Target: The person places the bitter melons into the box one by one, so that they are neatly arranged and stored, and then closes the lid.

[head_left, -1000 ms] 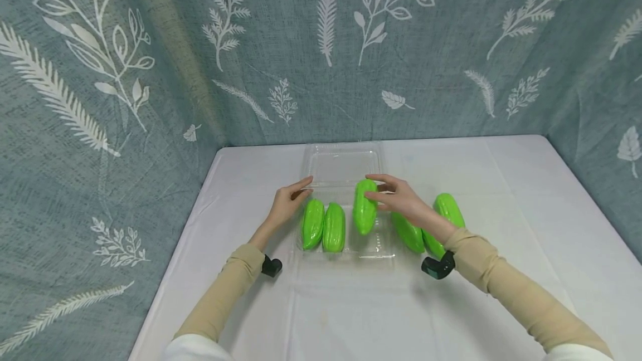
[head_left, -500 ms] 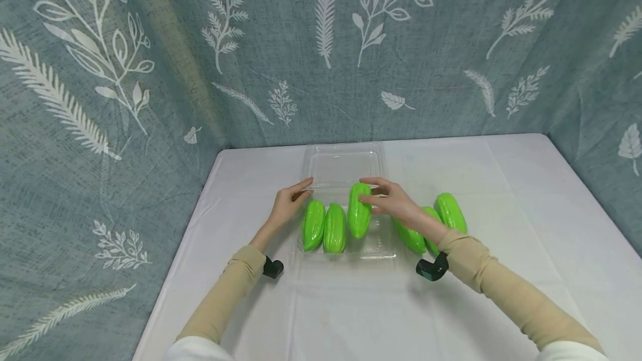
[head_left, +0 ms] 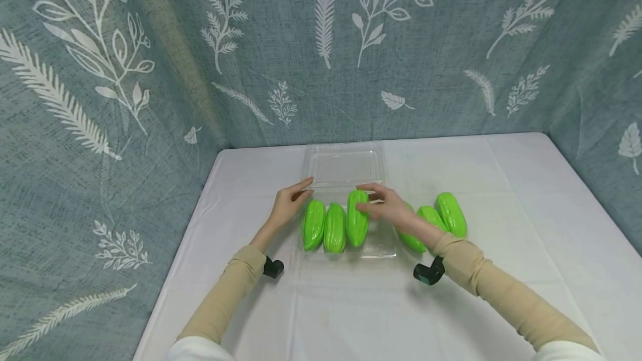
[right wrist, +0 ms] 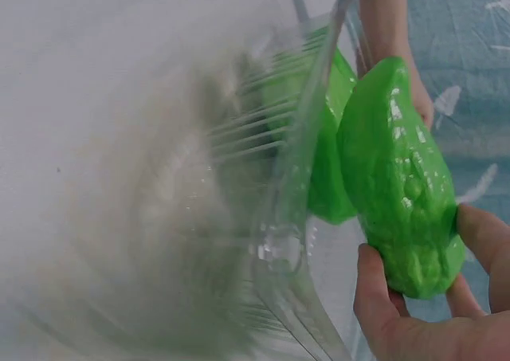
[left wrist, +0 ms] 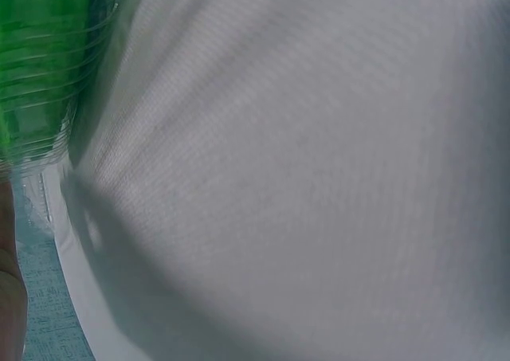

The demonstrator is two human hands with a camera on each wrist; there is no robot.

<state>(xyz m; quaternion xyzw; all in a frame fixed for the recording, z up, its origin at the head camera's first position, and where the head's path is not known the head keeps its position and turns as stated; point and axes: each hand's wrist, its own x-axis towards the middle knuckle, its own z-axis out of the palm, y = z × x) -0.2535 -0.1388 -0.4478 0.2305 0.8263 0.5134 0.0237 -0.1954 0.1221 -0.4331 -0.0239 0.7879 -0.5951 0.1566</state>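
My right hand point(head_left: 388, 205) grips a glossy green bitter melon point(head_left: 357, 219), upright above the clear plastic clamshell box point(head_left: 383, 247). In the right wrist view, the thumb and fingers hold this bitter melon point(right wrist: 402, 186) near its lower end. Two more bitter melons, one at the far left point(head_left: 314, 225) and one beside it point(head_left: 334, 228), lie side by side in the box's left half. My left hand point(head_left: 287, 205) touches the box's back left corner by the hinge, fingers nearly straight. The left wrist view shows only a finger point(left wrist: 9, 289) near the box's wall.
The clamshell's lid point(head_left: 343, 163) lies open behind the base. To the right of the box lie three more bitter melons, one point(head_left: 451, 214) farthest right and one point(head_left: 413, 241) partly hidden by the right forearm. A leaf-patterned curtain point(head_left: 351, 99) borders the white table point(head_left: 341, 316).
My right hand has moved left and lower with the bitter melon, which is now close beside the two in the box. The left hand has stayed in place.
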